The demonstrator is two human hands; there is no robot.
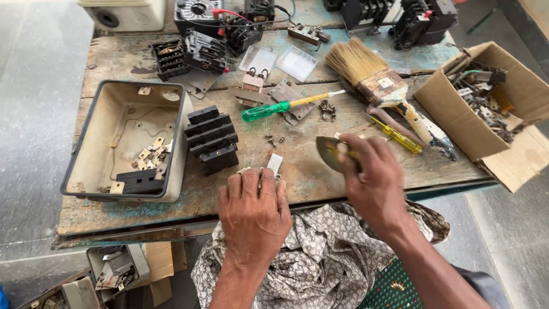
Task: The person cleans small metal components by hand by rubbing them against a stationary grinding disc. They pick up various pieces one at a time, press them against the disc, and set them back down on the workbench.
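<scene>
At the near edge of a beat-up wooden workbench (143,212), the left hand (254,214) sits palm down with fingers stretched out flat and a bit spread, fingertips pressing on a small white plastic piece (275,164) that pokes out just past them toward the middle of the bench, so that hand isn't gripping anything, just pinning the piece. The right hand (372,180) is a little to the right and slightly further in, fingers curled tight around a dull, curved metal blade-like tool (328,152) whose rounded end sticks out to the left of the knuckles; there's a bit of yellow showing in the grip too, can't tell if it's a handle. So the tool's tip is just beside the white piece, up and to the right of it, not touching as far as I can see. Around them: a green-and-yellow screwdriver (280,107) lies further in, a big worn paintbrush (383,86) to its right, a yellow-handled screwdriver (397,137) just behind the right hand, a black terminal block (211,138) to the left, an open grey enclosure box (91,131) with small brass bits inside on the far left, and a cardboard box (514,154) of scrap parts hanging off the right side. A few loose screws (273,139) sit mid-bench.
</scene>
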